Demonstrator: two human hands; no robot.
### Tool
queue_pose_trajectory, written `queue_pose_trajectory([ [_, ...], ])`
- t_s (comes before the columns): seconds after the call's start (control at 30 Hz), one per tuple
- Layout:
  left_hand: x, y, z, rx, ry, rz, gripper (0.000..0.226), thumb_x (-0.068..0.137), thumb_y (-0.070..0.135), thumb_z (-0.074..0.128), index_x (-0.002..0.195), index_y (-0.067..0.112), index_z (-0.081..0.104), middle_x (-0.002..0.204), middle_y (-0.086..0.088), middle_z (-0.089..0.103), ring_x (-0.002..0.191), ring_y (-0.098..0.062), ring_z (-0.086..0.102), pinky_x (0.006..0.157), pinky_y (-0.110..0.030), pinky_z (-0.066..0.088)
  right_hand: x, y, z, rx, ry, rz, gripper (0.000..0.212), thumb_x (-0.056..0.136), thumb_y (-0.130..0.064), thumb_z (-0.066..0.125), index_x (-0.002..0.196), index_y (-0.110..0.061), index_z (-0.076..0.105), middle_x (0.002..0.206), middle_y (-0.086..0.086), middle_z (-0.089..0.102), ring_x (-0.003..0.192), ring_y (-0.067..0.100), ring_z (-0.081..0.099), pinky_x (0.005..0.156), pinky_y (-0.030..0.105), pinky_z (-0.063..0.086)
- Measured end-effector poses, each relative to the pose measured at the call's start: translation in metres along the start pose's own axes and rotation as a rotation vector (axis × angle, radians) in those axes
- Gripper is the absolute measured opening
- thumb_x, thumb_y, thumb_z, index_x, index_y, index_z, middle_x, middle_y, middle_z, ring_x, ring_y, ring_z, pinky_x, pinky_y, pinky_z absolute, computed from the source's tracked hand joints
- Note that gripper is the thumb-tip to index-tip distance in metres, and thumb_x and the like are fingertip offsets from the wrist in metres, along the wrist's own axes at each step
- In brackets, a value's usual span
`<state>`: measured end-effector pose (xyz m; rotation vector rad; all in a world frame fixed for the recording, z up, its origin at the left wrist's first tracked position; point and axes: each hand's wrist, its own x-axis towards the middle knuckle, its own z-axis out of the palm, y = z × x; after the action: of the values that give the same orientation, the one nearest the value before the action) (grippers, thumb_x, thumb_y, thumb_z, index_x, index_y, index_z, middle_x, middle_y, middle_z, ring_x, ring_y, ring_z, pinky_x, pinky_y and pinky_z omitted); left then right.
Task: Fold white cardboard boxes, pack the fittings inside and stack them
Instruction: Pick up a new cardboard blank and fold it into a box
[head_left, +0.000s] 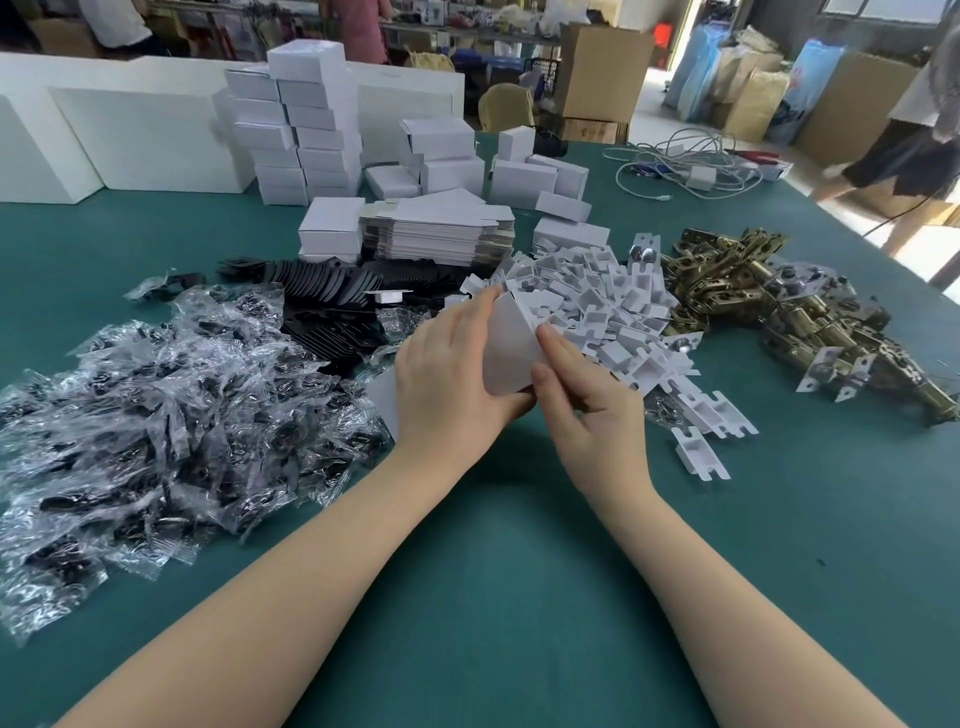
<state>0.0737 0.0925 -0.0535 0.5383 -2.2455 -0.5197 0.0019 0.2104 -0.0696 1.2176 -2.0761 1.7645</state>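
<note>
Both hands meet mid-frame on one box blank (511, 353), held off the cloth. Left hand (452, 371) grips its left side and underside, fingers curled behind the card; right hand (582, 387) pinches the right edge, thumb and forefinger on the card, other fingers loosely bent. The blank sits between the two hands, long axis running up-left to lower-right, one flap poking out lower left of the left hand; neither hand is nearer, and the fold looks only begun. Just beyond the fingers, a heap of white inserts (597, 306); right of it, brass fittings (769, 296); left of frame, bagged parts (171, 410); black plates (322, 291) behind those. Flat blanks (441, 228) upper centre, finished boxes (306, 124) stacked upper left. Green table (509, 571); cables (691, 161) upper right; workshop with brown cartons (602, 73) and people beyond.
</note>
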Motion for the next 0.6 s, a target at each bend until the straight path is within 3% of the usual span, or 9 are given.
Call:
queue_pose_trajectory([
  [0.1, -0.002, 0.0, 0.003, -0.008, 0.015, 0.036, 0.078, 0.074, 0.044, 0.072, 0.142, 0.018, 0.046, 0.133, -0.004, 0.057, 0.122, -0.029, 0.051, 0.102, -0.044, 0.035, 0.001, -0.002, 0.004, 0.056, -0.031, 0.042, 0.047, 0.089, -0.024, 0.062, 0.127, -0.048, 0.048, 0.128, -0.016, 0.06, 0.1, -0.003, 0.062, 0.086, 0.01, 0.045],
  [0.23, -0.003, 0.002, 0.005, 0.041, 0.015, 0.074, 0.074, 0.073, 0.049, 0.055, 0.139, 0.018, 0.05, 0.131, -0.004, 0.059, 0.118, -0.029, 0.054, 0.099, -0.044, 0.038, 0.006, -0.001, 0.001, 0.109, -0.092, 0.09, 0.047, 0.091, -0.025, 0.058, 0.128, -0.05, 0.044, 0.126, -0.022, 0.058, 0.108, 0.013, 0.059, 0.097, 0.033, 0.049],
  [0.3, -0.001, 0.001, 0.005, 0.028, -0.041, 0.119, 0.078, 0.073, 0.051, 0.064, 0.142, 0.017, 0.048, 0.135, -0.004, 0.057, 0.12, -0.029, 0.055, 0.1, -0.045, 0.041, 0.007, 0.004, -0.003, 0.136, -0.118, 0.118, 0.044, 0.093, -0.025, 0.059, 0.125, -0.052, 0.048, 0.116, -0.034, 0.06, 0.102, 0.006, 0.061, 0.093, 0.029, 0.049],
  [0.33, 0.0, 0.0, 0.005, 0.038, -0.06, 0.171, 0.08, 0.075, 0.052, 0.067, 0.143, 0.015, 0.047, 0.138, -0.006, 0.056, 0.12, -0.029, 0.057, 0.099, -0.047, 0.044, 0.007, 0.006, -0.005, 0.135, -0.102, 0.142, 0.041, 0.093, -0.026, 0.058, 0.123, -0.053, 0.051, 0.1, -0.036, 0.063, 0.087, 0.0, 0.06, 0.083, 0.022, 0.049],
  [0.37, 0.0, -0.001, 0.004, 0.071, -0.065, 0.229, 0.081, 0.078, 0.055, 0.064, 0.144, 0.014, 0.046, 0.141, -0.007, 0.054, 0.12, -0.029, 0.059, 0.097, -0.049, 0.046, 0.008, 0.009, -0.007, 0.138, -0.062, 0.178, 0.037, 0.093, -0.029, 0.058, 0.121, -0.053, 0.055, 0.082, -0.032, 0.063, 0.071, -0.001, 0.054, 0.072, 0.018, 0.047],
  [0.43, 0.005, -0.006, 0.0, 0.099, -0.07, 0.268, 0.082, 0.084, 0.068, 0.045, 0.148, 0.018, 0.04, 0.148, -0.004, 0.048, 0.119, -0.021, 0.061, 0.091, -0.044, 0.052, 0.013, 0.014, -0.011, 0.169, 0.078, 0.274, 0.029, 0.093, -0.033, 0.056, 0.115, -0.049, 0.062, 0.067, -0.02, 0.056, 0.06, 0.004, 0.045, 0.06, 0.023, 0.045],
  [0.53, 0.011, -0.021, -0.007, -0.288, -0.046, 0.05, 0.073, 0.091, 0.075, 0.025, 0.149, 0.031, 0.033, 0.147, 0.01, 0.045, 0.107, 0.011, 0.058, 0.077, -0.01, 0.049, 0.022, 0.021, -0.029, 0.26, 0.365, 0.476, 0.024, 0.096, -0.03, 0.053, 0.112, -0.042, 0.066, 0.065, -0.018, 0.055, 0.064, 0.008, 0.048, 0.059, 0.026, 0.045],
  [0.57, 0.012, -0.028, -0.007, -0.44, -0.016, -0.039, 0.066, 0.094, 0.07, 0.027, 0.148, 0.033, 0.034, 0.144, 0.013, 0.047, 0.109, 0.009, 0.058, 0.084, -0.011, 0.049, 0.026, 0.023, -0.035, 0.311, 0.441, 0.541, 0.024, 0.097, -0.028, 0.053, 0.114, -0.038, 0.067, 0.07, -0.016, 0.06, 0.067, 0.008, 0.052, 0.061, 0.027, 0.046],
  [0.6, 0.012, -0.033, -0.006, -0.497, -0.008, -0.083, 0.058, 0.097, 0.06, 0.032, 0.148, 0.033, 0.035, 0.142, 0.014, 0.049, 0.113, 0.003, 0.059, 0.092, -0.021, 0.051, 0.029, 0.024, -0.041, 0.365, 0.485, 0.597, 0.025, 0.098, -0.026, 0.053, 0.115, -0.034, 0.068, 0.074, -0.014, 0.064, 0.068, 0.009, 0.055, 0.061, 0.026, 0.046],
])
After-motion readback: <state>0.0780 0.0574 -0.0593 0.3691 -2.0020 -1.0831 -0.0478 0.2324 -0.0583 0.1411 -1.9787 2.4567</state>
